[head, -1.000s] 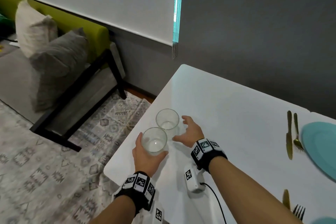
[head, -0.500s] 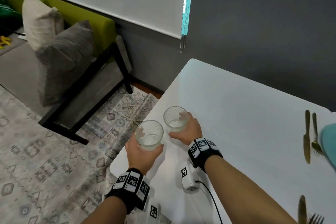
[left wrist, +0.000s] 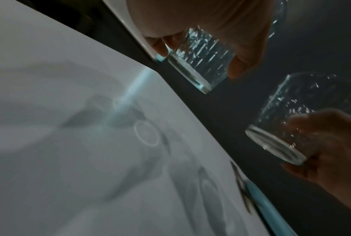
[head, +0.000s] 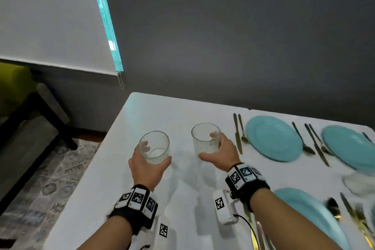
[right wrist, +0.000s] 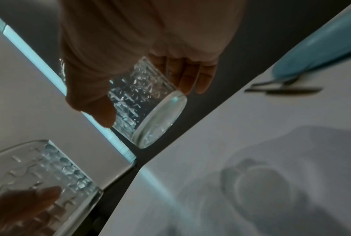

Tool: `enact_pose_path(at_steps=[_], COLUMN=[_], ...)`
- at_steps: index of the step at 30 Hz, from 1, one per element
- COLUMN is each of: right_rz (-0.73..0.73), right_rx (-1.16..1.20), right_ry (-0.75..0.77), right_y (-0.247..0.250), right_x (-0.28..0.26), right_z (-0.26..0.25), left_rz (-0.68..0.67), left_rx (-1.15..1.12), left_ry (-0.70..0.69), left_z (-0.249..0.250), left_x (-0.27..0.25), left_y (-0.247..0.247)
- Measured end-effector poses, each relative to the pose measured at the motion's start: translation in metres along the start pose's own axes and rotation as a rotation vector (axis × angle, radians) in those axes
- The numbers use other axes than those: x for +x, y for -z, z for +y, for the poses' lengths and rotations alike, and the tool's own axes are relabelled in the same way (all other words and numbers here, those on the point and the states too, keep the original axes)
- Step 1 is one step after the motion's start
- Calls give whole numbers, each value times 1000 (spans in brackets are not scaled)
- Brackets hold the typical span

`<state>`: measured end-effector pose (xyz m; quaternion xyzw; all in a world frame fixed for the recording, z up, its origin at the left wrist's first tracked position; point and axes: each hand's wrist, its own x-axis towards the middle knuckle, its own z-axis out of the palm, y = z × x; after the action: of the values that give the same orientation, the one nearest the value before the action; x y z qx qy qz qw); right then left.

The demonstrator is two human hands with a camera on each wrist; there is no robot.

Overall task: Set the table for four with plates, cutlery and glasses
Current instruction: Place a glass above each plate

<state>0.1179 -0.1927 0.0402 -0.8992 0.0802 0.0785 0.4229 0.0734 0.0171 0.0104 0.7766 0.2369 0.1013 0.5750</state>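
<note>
Two clear textured glasses are held above the white table (head: pixel 142 199). My left hand (head: pixel 155 155) grips the left glass (head: pixel 155 142) from behind, thumb on its right side; the left wrist view shows that glass (left wrist: pixel 201 63) tilted in the air. My right hand (head: pixel 208 146) grips the right glass (head: pixel 205 134), also in the right wrist view (right wrist: pixel 148 108). To the right lie three teal plates, far (head: pixel 273 138), far right (head: pixel 349 146) and near (head: pixel 308 215). A knife and spoon (head: pixel 236 134) lie left of the far plate.
More cutlery (head: pixel 314 144) lies between the two far plates, and gold cutlery (head: pixel 355 217) beside the near one. A blurred clear object (head: pixel 359 185) stands at the right edge. A dark wall backs the table. Left of the table are a rug (head: pixel 50 178) and a black-framed bench (head: pixel 30 119).
My right hand closed round the second glass. Both glasses rose off the table and moved right, apart from each other. The head view swung right, bringing the plates in.
</note>
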Motion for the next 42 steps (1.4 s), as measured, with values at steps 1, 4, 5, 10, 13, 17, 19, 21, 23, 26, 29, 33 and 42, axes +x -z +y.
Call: enact_pose_path(at_steps=[1, 4, 5, 10, 13, 17, 19, 21, 23, 26, 29, 33, 42], right_rz=[43, 162, 190, 279, 322, 354, 390, 405, 416, 434, 421, 411, 413], right_rx=[11, 50, 58, 68, 59, 74, 95, 103, 119, 149, 159, 180, 211], right_ry=[-23, -110, -136, -275, -358, -470, -512, -535, -547, -561, -564, -571, -594], right_y=[20, 77, 93, 160, 186, 207, 212, 216, 220, 226, 228, 227, 225], right_x=[-7, -28, -35, -61, -67, -59, -51, -44, -37, -28, -20, -13, -9], right_z=[11, 49, 62, 129, 165, 207, 226, 241, 253, 265, 274, 281, 290], left_rz=[-34, -130, -158, -254, -301, -332, -347, -355, -351, -343, -340, -330, -340], left_rx=[-6, -26, -29, -20, -10, 8, 20, 25, 18, 20, 29, 25, 29], left_ry=[-17, -57, -68, -119, -117, -120, -118, -109, -99, -99, -107, -113, -106], left_z=[8, 32, 38, 64, 73, 82, 86, 88, 89, 91, 92, 92, 93], left_x=[-6, -32, -41, -83, -104, -124, -132, -138, -141, -144, -146, -146, -144], left_y=[-14, -54, -68, -123, -150, -182, -195, -206, -215, -226, -235, -245, -257])
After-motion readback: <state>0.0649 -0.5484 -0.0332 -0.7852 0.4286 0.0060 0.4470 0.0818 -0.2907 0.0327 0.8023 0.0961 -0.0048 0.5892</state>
